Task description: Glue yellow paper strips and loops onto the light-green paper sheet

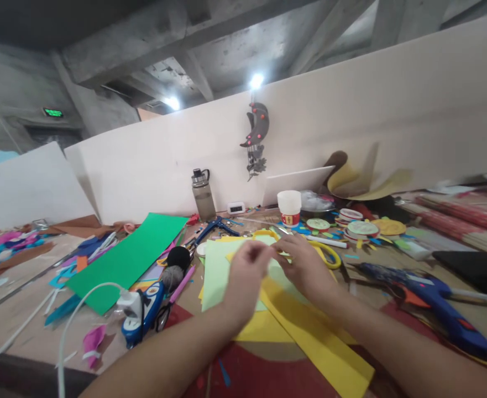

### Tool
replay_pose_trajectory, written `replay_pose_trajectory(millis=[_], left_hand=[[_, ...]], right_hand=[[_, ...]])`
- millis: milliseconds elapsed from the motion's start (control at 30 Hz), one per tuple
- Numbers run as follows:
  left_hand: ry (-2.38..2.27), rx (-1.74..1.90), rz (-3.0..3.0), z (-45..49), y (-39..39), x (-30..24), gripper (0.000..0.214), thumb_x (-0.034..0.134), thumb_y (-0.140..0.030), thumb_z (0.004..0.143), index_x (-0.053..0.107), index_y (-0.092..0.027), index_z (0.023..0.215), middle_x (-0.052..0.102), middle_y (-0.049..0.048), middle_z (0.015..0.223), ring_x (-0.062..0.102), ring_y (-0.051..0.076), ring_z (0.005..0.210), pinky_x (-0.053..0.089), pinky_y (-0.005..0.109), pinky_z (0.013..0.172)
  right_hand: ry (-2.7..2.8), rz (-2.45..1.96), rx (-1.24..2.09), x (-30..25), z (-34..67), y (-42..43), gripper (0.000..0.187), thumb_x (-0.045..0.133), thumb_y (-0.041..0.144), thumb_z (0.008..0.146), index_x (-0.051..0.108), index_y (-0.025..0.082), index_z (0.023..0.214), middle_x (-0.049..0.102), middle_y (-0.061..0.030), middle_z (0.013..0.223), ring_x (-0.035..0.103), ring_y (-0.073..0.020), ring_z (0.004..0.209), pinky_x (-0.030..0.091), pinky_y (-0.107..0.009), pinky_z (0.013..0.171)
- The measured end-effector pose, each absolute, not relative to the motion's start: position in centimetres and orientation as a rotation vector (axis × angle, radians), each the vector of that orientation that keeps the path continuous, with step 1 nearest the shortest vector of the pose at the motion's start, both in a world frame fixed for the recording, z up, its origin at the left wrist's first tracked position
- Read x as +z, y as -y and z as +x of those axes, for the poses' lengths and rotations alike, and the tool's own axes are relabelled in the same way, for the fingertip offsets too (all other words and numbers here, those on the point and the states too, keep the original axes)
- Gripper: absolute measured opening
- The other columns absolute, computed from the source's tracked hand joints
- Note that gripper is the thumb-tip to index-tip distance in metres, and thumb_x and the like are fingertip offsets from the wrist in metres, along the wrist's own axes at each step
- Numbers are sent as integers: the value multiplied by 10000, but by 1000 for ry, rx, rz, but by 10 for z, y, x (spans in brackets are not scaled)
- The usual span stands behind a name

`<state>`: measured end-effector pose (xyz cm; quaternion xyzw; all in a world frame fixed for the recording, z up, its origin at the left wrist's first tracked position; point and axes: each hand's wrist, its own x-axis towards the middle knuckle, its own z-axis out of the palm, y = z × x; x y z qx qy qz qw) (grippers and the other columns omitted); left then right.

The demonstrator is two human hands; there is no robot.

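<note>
My left hand (247,276) is closed, its fingertips pinched together above pale green sheets (216,271). Whatever it pinches is hidden or too small to name. My right hand (305,268) meets it at the fingertips, with curled fingers; its contents cannot be made out either. A long yellow strip (321,342) runs slantwise beneath both hands toward the front right. More yellow sheet (263,329) lies under the green ones. Just beyond my right hand are yellow-handled scissors (332,255), partly covered by it.
A green sheet (131,265), a blue power strip (143,315) and a pink-handled tool (182,284) lie left. At right rests a blue glue gun (438,301). Behind stand a water bottle (204,199) and a white cup (288,207), near several round pieces (363,229).
</note>
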<state>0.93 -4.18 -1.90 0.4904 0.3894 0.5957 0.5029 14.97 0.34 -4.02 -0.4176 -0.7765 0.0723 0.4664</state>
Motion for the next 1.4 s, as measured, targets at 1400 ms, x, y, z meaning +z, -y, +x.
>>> replay_pose_trajectory(millis=[1400], left_hand=[[-702, 1112, 998, -12, 21, -40, 413, 760, -278, 686, 645, -107, 1044, 620, 35, 807, 540, 69, 593, 421, 225, 606]], right_hand=[[1031, -733, 1760, -21, 151, 4, 245, 676, 402, 743, 610, 168, 709, 521, 29, 595, 503, -101, 576, 426, -235, 575]])
